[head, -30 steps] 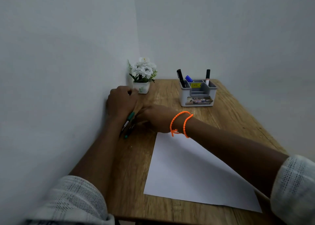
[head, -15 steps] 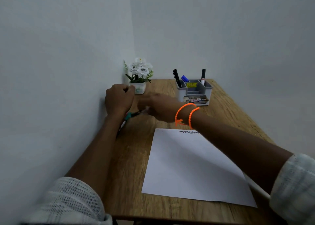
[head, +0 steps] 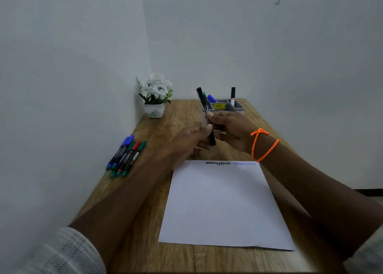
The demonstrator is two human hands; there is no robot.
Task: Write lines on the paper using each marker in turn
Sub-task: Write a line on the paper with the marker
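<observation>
Black marker [head: 207, 116] (upright) | right hand [head: 230, 128] grips | above paper [head: 223, 207] far edge

A small study corner: a wooden desk [head: 182, 116] pushed into bare white walls [head: 72, 66], carrying a grey pen organiser [head: 226, 106], loose markers [head: 126, 155] and a potted white flower [head: 155, 95].

You have a matt wood-grain surface [head: 186, 112] under smooth white paper [head: 223, 207], glossy plastic markers [head: 126, 155], a grey plastic organiser [head: 238, 106] and a beaded orange bracelet [head: 263, 147].
</observation>
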